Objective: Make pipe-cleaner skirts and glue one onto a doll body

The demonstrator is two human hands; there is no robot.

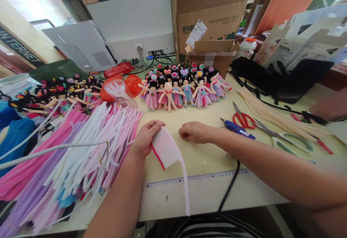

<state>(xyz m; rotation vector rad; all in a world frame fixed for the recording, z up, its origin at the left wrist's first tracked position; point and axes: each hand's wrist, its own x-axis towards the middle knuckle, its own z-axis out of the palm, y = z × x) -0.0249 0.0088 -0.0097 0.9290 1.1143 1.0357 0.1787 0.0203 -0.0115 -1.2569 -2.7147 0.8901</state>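
My left hand (146, 137) pinches the upper corner of a white panel (167, 151) that looks made of fuzzy chenille strips side by side. A dark pink strip edges its lower left side. Along the panel's right side runs a pale pink chenille strip (185, 184), whose loose end hangs past the table's front edge. My right hand (196, 132) is closed, low over the table to the right of the panel and apart from it. Its curled fingers hide whatever they may hold. Right of that hand lies a blue glue gun (238, 129) with a black cord.
Small chenille dolls (187, 90) stand grouped at the back. Many chenille strips (89, 151) are heaped at left. Red-handled scissors (242, 119) and pale-handled scissors (292, 140) lie right, near beige strips (271, 111). A ruler tape (195, 177) runs along the front; a cardboard box (208, 14) stands behind.
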